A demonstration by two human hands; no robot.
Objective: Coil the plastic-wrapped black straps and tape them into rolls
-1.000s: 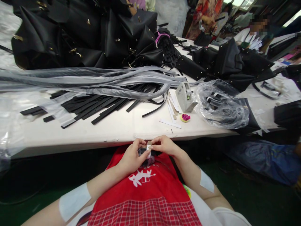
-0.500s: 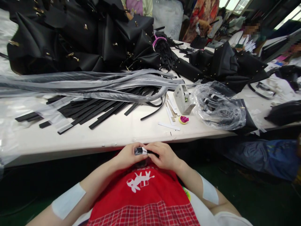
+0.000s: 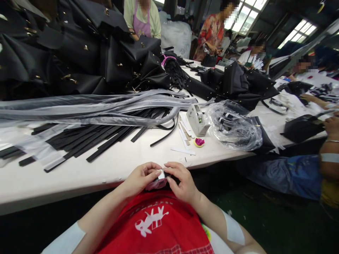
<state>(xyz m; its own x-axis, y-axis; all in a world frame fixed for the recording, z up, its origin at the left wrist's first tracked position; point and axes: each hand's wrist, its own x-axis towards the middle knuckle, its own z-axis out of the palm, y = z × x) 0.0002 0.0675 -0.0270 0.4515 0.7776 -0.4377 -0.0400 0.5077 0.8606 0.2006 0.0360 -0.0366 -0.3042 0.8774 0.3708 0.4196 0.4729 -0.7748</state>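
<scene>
— Where do the straps lie?
— On the surface, left of the tape dispenser; the heap of bags sits behind them.
— And right of the dispenser?
— A plastic bag, just beside it. The hands meet below the surface's near edge.
</scene>
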